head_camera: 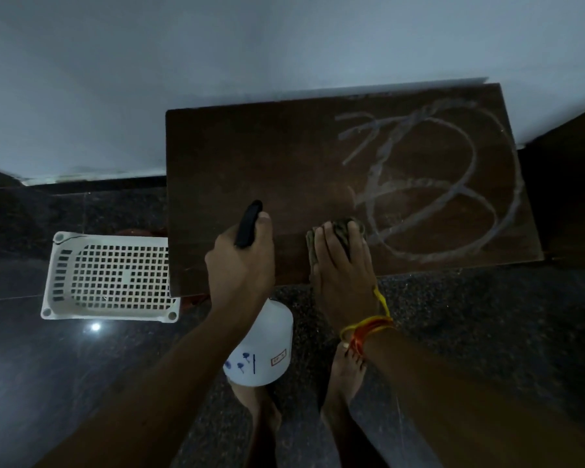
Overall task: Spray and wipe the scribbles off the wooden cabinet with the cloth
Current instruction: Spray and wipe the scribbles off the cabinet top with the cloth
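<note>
The dark wooden cabinet top (pixel 267 157) stands against the pale wall. White chalky scribbles (pixel 453 184), loops and crossed lines, cover its right half; the left half is bare wood. My left hand (pixel 240 261) grips the black head of a white spray bottle (pixel 264 346), which hangs below the hand in front of the cabinet's near edge. My right hand (pixel 341 275) presses a brownish cloth (pixel 338 231) flat on the cabinet near its front edge, just left of the scribbles. A red and yellow thread is tied round that wrist.
A white plastic perforated basket (pixel 108 278) sits on the dark polished floor to the cabinet's left, partly under its edge. My bare feet (pixel 345 373) stand on the speckled floor in front. Dark furniture (pixel 568 184) borders the cabinet on the right.
</note>
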`<state>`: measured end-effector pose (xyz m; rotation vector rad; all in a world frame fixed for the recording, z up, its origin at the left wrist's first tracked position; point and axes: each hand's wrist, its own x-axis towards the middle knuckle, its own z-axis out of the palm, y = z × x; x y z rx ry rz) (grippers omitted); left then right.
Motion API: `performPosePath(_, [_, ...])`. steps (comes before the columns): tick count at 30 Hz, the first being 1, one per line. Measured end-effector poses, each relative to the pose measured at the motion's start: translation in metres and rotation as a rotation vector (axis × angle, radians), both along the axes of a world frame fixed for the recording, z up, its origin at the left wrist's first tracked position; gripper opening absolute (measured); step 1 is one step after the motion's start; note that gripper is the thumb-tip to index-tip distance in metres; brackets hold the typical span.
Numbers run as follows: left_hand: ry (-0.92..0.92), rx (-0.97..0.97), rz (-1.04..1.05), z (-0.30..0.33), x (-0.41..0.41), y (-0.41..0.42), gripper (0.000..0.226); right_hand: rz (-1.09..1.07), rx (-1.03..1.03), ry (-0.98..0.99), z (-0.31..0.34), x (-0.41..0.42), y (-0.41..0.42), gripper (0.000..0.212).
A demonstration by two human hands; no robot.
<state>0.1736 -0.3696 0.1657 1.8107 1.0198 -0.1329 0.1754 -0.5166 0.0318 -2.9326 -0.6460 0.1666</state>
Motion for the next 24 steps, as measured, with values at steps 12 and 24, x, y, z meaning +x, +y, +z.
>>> performPosePath(12, [-0.019,-0.017,0.018,0.0,0.025,-0.006,0.034,0.001,-0.01,0.021,-0.003,0.007,-0.005,0.055])
performPosePath(24, [-0.048,-0.042,-0.059,-0.006,0.052,-0.011,0.03,-0.022,0.009,-0.018,-0.004,0.114,0.027,0.061])
